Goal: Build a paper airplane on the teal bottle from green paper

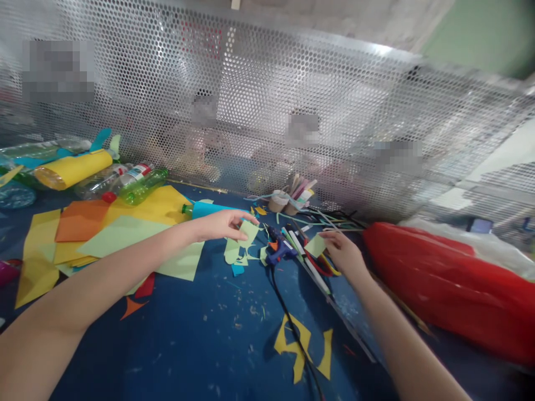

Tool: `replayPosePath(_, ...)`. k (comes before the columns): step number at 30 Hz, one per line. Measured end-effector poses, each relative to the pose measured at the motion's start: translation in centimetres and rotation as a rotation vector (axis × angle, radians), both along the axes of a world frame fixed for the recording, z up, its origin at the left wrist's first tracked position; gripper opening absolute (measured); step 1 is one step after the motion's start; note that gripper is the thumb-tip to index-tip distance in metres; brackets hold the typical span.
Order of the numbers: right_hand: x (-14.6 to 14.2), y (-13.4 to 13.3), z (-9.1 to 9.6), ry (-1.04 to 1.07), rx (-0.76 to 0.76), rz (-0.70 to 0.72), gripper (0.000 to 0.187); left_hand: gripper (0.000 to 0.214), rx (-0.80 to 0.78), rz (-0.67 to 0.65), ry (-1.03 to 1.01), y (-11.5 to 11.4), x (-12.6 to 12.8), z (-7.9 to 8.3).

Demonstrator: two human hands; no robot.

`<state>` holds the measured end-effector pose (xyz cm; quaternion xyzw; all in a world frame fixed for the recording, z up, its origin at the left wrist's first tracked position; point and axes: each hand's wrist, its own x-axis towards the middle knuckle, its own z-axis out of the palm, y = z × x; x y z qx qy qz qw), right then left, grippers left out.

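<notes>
My left hand (228,225) pinches a small pale green paper piece (249,233) above the blue table. Between the fingertips of my right hand (343,250) is another pale green paper piece (315,245). A blue glue gun (281,249) lies between the two hands, its black cord (288,317) trailing toward me. Under my right hand are scissors (332,267) with red and yellow handles, partly hidden, beside several marker-like sticks (298,242). Behind my left hand lies a bottle wrapped in blue paper (209,210). Pale green scraps (234,253) sit below that hand.
Coloured paper sheets (125,236) and plastic bottles (144,184) cover the left side, with a yellow-wrapped bottle (79,167). Yellow offcuts (303,340) lie in front. A red plastic bag (438,278) is on the right. Cups of sticks (288,201) stand before a perforated metal screen (251,100).
</notes>
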<state>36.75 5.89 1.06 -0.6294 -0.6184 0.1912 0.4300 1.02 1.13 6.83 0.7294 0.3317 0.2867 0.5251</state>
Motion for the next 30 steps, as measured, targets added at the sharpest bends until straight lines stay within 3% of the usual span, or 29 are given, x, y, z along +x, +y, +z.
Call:
replayPosePath(6, -1.0, 0.1, -1.3, 0.118, -0.032, 0.081, 0.032, 0.023, -0.129, 0.138, -0.147, 0.5, 0.1, -0.4)
replayPosePath(12, -1.8, -0.2, -0.9, 0.010, -0.053, 0.137, 0.028, 0.027, -0.220, 0.226, -0.138, -0.1, 0.3, 0.0)
replayPosePath(18, -5.3, -2.1, 1.3, -0.249, 0.253, 0.084, 0.023, 0.024, -0.162, 0.213, -0.143, -0.2, 0.6, 0.0)
replayPosePath(21, -8.8, -4.5, 2.6, 0.005, 0.146, 0.291, 0.021, 0.026, -0.116, 0.218, -0.159, -0.1, 0.8, -0.3)
replayPosePath(25, -13.3, -7.8, 3.5, 0.290, -0.020, 0.542, 0.028, 0.024, -0.037, 0.131, -0.086, -0.7, 1.4, -0.3)
replayPosePath(30, -15.0, -9.5, 3.6, 0.303, -0.084, 0.529, 0.025, 0.026, 0.121, 0.057, 0.064, -1.4, 1.4, 0.5)
